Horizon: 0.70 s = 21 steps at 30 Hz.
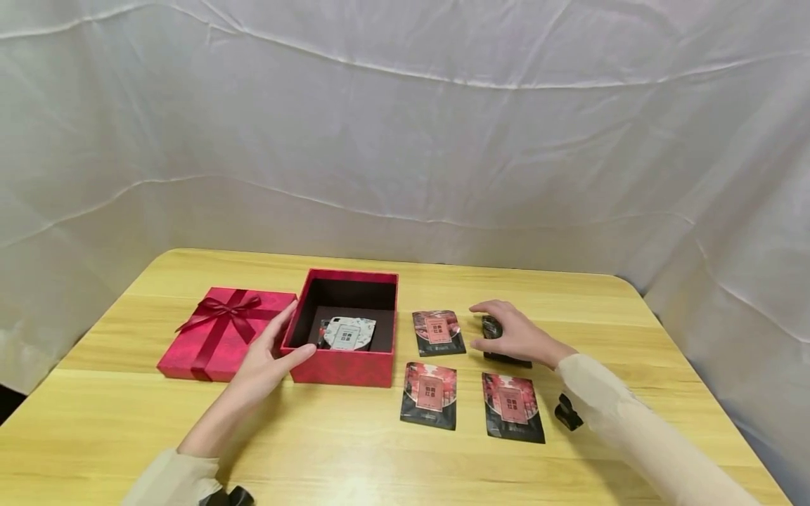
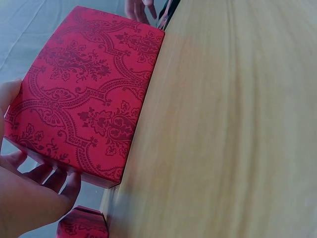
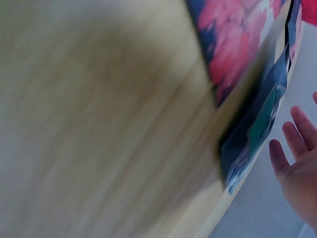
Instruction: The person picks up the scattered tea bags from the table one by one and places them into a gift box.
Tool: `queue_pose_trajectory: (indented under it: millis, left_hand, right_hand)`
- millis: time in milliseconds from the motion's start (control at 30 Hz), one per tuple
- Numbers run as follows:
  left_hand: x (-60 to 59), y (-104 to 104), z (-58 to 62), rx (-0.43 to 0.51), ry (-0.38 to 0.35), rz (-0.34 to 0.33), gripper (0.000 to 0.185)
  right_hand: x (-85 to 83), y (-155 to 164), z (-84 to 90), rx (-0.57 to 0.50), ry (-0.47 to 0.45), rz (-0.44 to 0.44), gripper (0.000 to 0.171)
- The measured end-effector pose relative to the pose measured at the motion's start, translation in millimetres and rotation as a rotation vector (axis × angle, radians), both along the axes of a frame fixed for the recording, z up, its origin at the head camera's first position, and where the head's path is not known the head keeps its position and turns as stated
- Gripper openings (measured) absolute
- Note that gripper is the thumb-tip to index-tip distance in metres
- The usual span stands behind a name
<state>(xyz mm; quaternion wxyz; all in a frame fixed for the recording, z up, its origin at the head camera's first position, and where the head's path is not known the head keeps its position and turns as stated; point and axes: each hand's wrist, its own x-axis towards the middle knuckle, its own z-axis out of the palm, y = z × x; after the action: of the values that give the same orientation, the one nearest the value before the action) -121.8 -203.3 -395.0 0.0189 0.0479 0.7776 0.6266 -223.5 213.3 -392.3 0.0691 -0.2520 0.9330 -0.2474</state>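
Note:
In the head view, my left hand (image 1: 262, 362) holds the near left corner of an open red gift box (image 1: 344, 369), thumb at the front rim and fingers along the left wall. Inside the box lies a white tea packet (image 1: 348, 334) over a darker one, mostly hidden. My right hand (image 1: 515, 334) hovers over a dark tea packet (image 1: 506, 360), covering part of it; the fingers are spread and apart from it in the right wrist view. Three red-and-black tea packets lie nearby: one left of that hand (image 1: 436, 334), two in the nearer row (image 1: 430, 397).
The red lid (image 1: 180, 355) with a dark ribbon bow (image 1: 230, 313) lies left of the box on the wooden table (image 1: 342, 450). A small black object (image 1: 567, 412) is beside the right sleeve. Pale cloth (image 1: 405, 154) hangs behind the table and at its sides.

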Motion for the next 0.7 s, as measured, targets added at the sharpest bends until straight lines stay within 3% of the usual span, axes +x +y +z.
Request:
queue_pose_trajectory:
  millis: [300, 700]
  left_hand:
    - [-0.6, 0.2, 0.2, 0.01, -0.008, 0.006, 0.079]
    - [0.1, -0.2, 1.1, 0.008, -0.006, 0.001, 0.079]
  right_hand:
    - [0.0, 32.8, 0.6, -0.008, -0.054, -0.071, 0.081]
    - [2.8, 60.0, -8.7, -0.02, -0.136, -0.054, 0.094]
